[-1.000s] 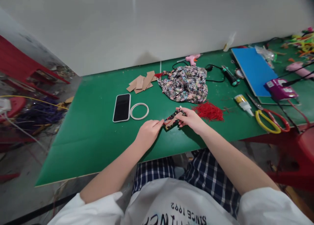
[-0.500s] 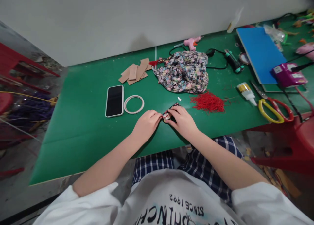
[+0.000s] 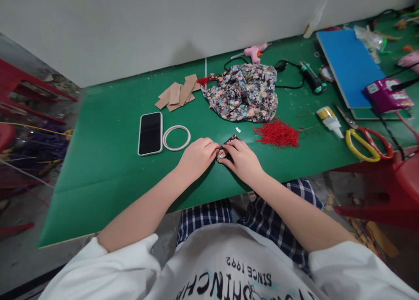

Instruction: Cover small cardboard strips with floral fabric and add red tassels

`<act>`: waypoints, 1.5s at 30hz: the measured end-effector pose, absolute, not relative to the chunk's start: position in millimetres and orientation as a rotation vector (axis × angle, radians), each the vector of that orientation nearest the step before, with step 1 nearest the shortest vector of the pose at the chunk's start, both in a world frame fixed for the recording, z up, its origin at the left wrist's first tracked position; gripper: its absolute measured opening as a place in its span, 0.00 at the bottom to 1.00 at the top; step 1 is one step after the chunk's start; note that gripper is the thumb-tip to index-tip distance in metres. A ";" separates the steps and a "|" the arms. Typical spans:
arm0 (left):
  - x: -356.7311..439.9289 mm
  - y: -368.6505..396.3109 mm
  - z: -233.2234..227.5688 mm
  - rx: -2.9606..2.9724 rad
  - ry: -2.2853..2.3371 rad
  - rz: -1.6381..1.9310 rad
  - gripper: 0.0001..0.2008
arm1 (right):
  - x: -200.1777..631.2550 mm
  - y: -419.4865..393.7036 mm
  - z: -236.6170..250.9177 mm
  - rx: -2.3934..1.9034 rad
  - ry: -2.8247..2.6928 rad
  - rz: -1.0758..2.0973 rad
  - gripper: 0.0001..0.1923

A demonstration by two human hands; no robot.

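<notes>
The left hand (image 3: 197, 156) and the right hand (image 3: 241, 158) meet at a small fabric-covered piece (image 3: 226, 147), dark with a floral print, that lies flat on the green table (image 3: 108, 160). The left hand is curled, its fingertips (image 3: 214, 148) pinching the piece's left end. The right hand lies over the piece from the right, fingers bent and pressing down on it, so that most of the piece is hidden; only its upper edge and a pale patch between the 2 hands show. Both hands are closed on this 1 piece.

Taking the piece as the landmark: a tiny white scrap (image 3: 238, 129) lies just beyond it. To the right of the piece is a heap of red threads (image 3: 277, 134), near but apart from the right hand. Beyond the piece, toward the wall, sits a crumpled floral cloth (image 3: 244, 92). To the left of the piece lies a white ring (image 3: 176, 137), close to the left hand, and just left of that a phone (image 3: 150, 133), face up with a dark screen. Beyond the ring, a loose stack of brown card strips (image 3: 178, 96) lies on the table. Far to the right of the piece are a glue bottle (image 3: 330, 121) on its side and scissors (image 3: 365, 140) with 1 yellow and 1 red handle. Behind the floral cloth a pink glue gun (image 3: 254, 52) rests near the wall.
</notes>
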State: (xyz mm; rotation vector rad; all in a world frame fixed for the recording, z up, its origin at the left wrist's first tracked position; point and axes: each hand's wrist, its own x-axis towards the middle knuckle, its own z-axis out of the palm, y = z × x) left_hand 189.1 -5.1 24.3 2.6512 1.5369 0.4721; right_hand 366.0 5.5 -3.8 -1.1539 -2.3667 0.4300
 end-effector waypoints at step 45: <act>169.6 -35.6 41.8 1.909 1.648 0.892 0.08 | 361.5 25.5 11.7 -1.081 -1.782 1.562 0.07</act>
